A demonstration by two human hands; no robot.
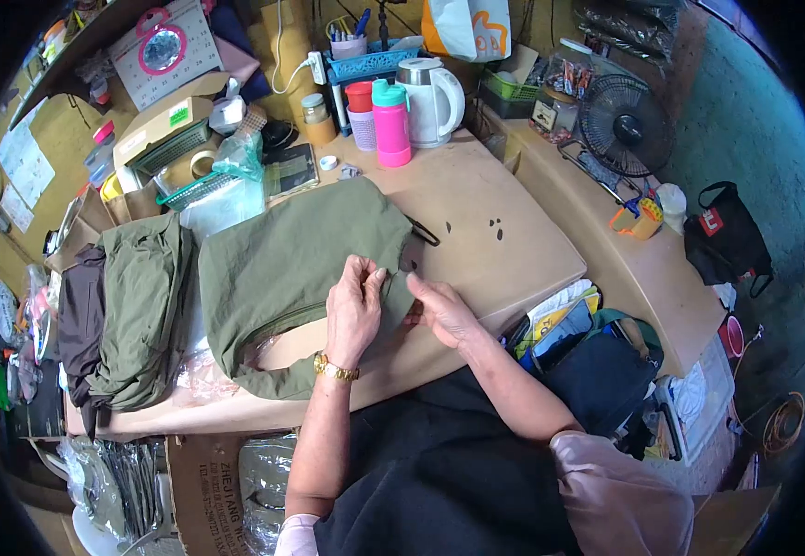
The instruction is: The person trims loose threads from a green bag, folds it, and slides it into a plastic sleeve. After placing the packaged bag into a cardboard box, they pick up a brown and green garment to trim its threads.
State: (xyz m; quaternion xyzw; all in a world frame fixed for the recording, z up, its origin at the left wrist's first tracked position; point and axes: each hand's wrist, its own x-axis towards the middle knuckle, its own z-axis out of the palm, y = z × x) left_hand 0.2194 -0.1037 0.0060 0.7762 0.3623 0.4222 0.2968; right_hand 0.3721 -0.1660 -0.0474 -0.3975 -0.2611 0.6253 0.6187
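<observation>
An olive green fabric bag (301, 246) lies on the brown-covered table (514, 232), its curved strap toward the front edge. My left hand (356, 296), with a gold watch at the wrist, pinches the bag's right edge. Just right of it, my right hand (440, 310) has its thumb raised against the same edge, its other fingers partly hidden under the cloth. A black loop (424, 232) sticks out of the bag beyond my hands. Folded green cloth (143, 306) and dark cloth (80, 310) lie at the left.
Behind the bag stand a pink bottle (391, 130), a kettle (430, 102) and baskets. A black fan (627, 127) is on the side surface at the right. Bags and papers sit beside the table's right edge. Wrapped items (111, 482) lie below the front left edge.
</observation>
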